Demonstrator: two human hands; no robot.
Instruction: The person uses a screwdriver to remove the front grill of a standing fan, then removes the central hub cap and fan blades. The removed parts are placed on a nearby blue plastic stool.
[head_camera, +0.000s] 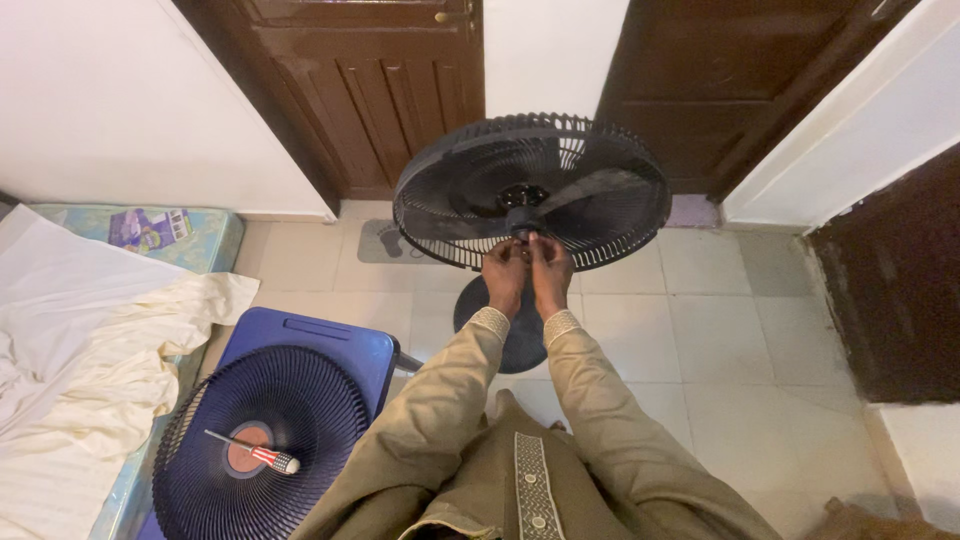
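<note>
Left hand and right hand pinched narrow, side by side, on the fan hub. Screwdriver lying on detached grille; purple packet on mattress, far left.

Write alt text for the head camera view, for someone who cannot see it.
Both hands, left hand and right hand, meet at the hub of a black pedestal fan. Its removed front grille lies on a blue stool, a screwdriver on top.
</note>
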